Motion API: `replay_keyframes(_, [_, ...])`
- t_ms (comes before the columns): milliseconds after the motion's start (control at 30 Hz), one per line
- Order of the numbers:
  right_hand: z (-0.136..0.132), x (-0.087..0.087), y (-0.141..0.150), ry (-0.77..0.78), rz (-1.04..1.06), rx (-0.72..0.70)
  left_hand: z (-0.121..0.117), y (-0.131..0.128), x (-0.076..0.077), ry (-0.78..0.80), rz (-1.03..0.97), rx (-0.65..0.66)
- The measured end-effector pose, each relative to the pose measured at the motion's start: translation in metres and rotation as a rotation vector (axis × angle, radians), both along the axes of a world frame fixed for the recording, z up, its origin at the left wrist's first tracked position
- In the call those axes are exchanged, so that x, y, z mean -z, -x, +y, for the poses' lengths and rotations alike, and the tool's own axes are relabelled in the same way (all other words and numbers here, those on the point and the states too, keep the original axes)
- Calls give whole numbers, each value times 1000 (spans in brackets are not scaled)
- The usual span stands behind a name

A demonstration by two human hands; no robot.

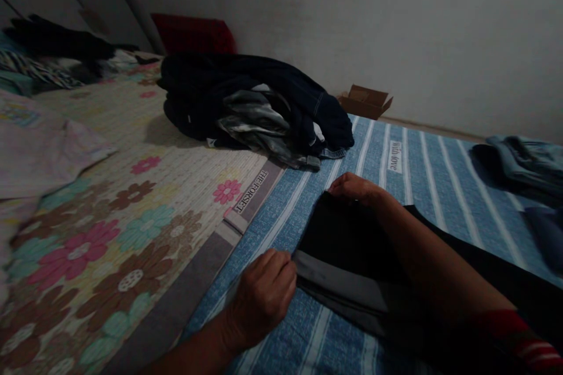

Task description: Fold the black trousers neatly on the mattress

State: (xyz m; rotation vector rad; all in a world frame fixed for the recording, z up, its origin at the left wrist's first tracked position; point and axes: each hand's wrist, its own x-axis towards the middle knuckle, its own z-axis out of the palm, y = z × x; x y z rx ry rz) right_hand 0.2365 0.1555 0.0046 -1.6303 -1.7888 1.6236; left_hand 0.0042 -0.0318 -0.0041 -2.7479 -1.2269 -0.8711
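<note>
Pinching a black garment (343,234) by its edge, the left hand (265,296) and right hand (355,188) hold it on the blue sheet (416,170); I read "With love" there, "THE FORSET" on the floral quilt (185,187).

We see a black cloth garment with a grey band (341,234) on the blue fabric sheet with white stripes (373,152). Left of that sheet, we find a cream quilted mat (147,228) with pink, brown and turquoise flowers. Near the sheet's far edge, we note a navy clothing heap (281,70) with a mottled grey garment (257,120).
</note>
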Motion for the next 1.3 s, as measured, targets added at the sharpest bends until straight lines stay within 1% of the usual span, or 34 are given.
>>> replay_keyframes(133, [0,1,0,-3,24,7,-1,7,9,24,30,54])
replay_keyframes(233, [0,1,0,-9,46,16,-1,8,13,28,13,85])
replay_keyframes(500, [-1,3,2,-38,96,31,1,9,6,34,-14,112])
replay_keyframes(933, [-1,4,-3,-42,142,-39,-1,12,8,93,7,31])
replay_keyframes(1133, [-1,5,-2,-40,124,-30,-4,4,8,120,-5,-56])
replay_keyframes(1300, [-4,3,1,-44,120,0,-8,-5,9,147,-55,-141])
